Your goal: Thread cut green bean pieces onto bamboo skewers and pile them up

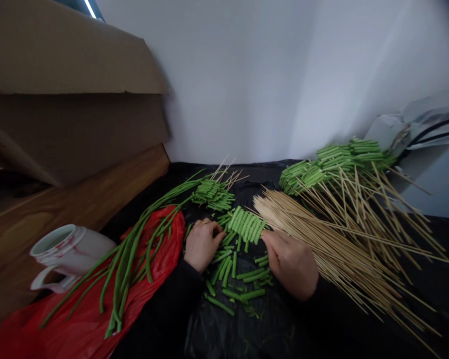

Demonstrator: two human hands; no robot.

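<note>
My right hand (292, 262) is closed in a pinch at the right end of a row of cut green bean pieces (247, 224), lined up side by side on a skewer mostly hidden by them. At the left end of that row, my left hand (204, 244) has its fingers curled and thumb and forefinger close together; whatever lies between them cannot be made out. Loose cut bean pieces (228, 269) lie scattered between and below both hands. Just behind the left hand sits a small stack of filled bean skewers (213, 193), their bare stick ends pointing back.
Long uncut beans (123, 259) lie across a red plastic bag (153, 279) on the left, beside a white mug (73, 252). Bare bamboo skewers (322, 239) fan out on the right, before a larger pile of filled skewers (333, 162). A cardboard box (75, 99) stands back left.
</note>
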